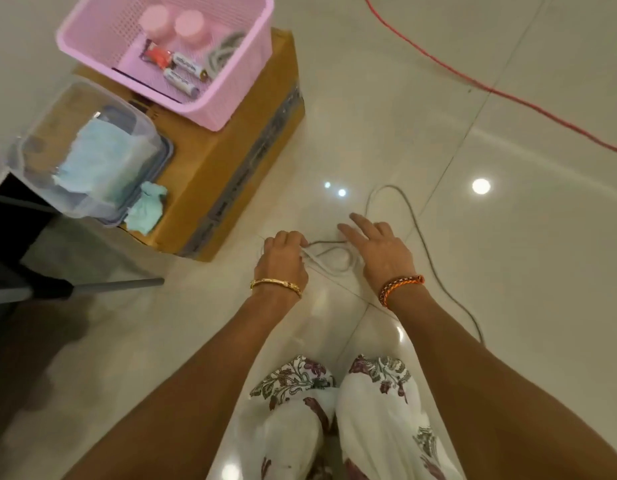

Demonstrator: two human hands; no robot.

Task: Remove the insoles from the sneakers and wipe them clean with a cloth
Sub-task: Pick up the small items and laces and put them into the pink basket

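No sneakers or insoles are in view. A crumpled light blue cloth (pixel 146 212) lies on the cardboard box (pixel 210 174) at the left. Both my hands reach down to a grey-white cable (pixel 334 259) looped on the floor. My left hand (pixel 282 254) is closed on the cable's looped part. Just right of the loop, my right hand (pixel 376 251) is held over the floor with fingers spread, touching or almost touching the cable.
A pink basket (pixel 210 109) with jars, batteries and a cord sits on the box. A clear plastic container (pixel 33 157) holding blue cloths stands beside it. A red cable (pixel 473 81) crosses the tiled floor at top right. A dark chair (pixel 30 285) stands at left.
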